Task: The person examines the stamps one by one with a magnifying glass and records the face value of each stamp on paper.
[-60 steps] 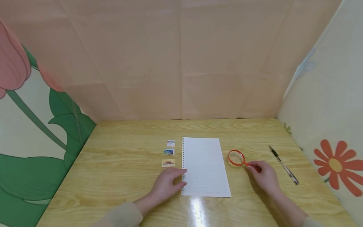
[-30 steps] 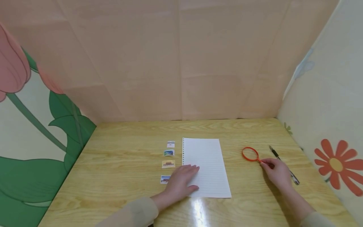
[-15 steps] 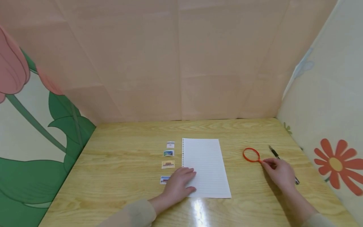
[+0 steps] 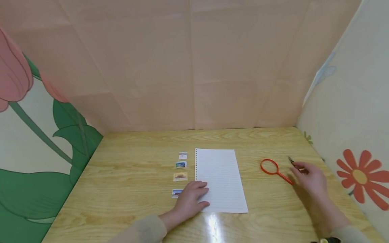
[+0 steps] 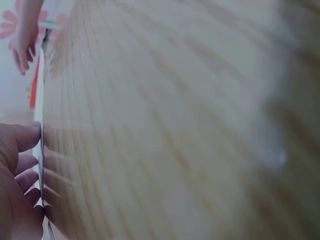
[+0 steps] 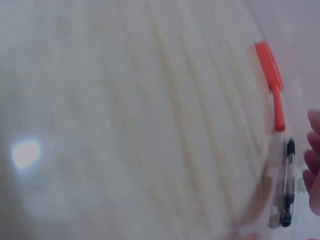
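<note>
My left hand [image 4: 189, 199] rests with extended fingers on the lower left edge of a lined, hole-punched sheet of paper [image 4: 222, 175]. In the left wrist view, that hand [image 5: 17, 175] lies along the paper's edge. My right hand [image 4: 311, 180] is over the black-and-clear pen [image 4: 291, 161], hiding most of it in the head view. From the right wrist, the pen [image 6: 289, 185] lies on the table, apart from the loosely bent fingers [image 6: 313, 160]. A red magnifying glass [image 4: 284, 178] lies left of the right hand, untouched.
Left of the paper, several small stamps stand in a column: a pale one [image 4: 183, 155], a blue-green one [image 4: 181, 164], a yellow one [image 4: 180, 177] and one [image 4: 176, 193] partly behind the left hand. Patterned walls border the wooden table [image 4: 130, 182].
My right hand carried the magnifying glass rightward, let go of it and moved right over the pen. My left hand moved right onto the paper, uncovering part of the lowest stamp.
</note>
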`<state>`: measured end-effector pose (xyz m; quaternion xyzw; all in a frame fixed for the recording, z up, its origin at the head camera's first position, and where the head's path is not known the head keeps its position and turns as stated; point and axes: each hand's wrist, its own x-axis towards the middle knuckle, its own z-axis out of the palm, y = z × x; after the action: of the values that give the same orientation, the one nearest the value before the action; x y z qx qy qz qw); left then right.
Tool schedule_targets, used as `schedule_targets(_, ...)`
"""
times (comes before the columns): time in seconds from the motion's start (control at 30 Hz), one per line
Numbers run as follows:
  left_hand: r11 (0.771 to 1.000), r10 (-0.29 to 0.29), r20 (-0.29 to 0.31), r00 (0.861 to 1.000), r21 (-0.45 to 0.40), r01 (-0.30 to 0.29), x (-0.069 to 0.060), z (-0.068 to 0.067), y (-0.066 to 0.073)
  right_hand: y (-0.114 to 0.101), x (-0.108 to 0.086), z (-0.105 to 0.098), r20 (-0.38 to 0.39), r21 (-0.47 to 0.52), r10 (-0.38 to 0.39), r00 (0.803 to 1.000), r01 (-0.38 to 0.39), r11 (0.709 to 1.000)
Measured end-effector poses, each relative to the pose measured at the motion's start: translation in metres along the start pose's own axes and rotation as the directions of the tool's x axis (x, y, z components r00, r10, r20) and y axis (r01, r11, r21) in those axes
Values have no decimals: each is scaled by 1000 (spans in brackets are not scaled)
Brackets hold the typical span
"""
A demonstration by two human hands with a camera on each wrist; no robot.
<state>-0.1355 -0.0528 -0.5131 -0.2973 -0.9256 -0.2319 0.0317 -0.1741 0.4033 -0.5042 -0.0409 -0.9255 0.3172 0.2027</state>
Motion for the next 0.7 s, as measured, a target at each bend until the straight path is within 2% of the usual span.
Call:
schedule_targets(0.13, 1000, -4, 3, 1000, -5, 4, -1, -1, 0, 8, 8, -4, 67, 20, 4, 998, -6, 1000)
schedule_targets(0.33, 1000, -5, 5, 1000, -4, 5, -1, -1, 0, 20, 19, -6, 100, -1, -37, 994, 37, 999)
schedule_targets(0.53, 1000, -3, -4, 1000, -1, 3, -1, 0, -2, 32, 23, -6, 153, -52, 15, 988, -7, 999)
schedule_targets(0.7, 1000, 4, -9, 1000, 4, -4, 0, -1, -3, 41, 26, -5, 187, -75, 16, 982, -2, 997)
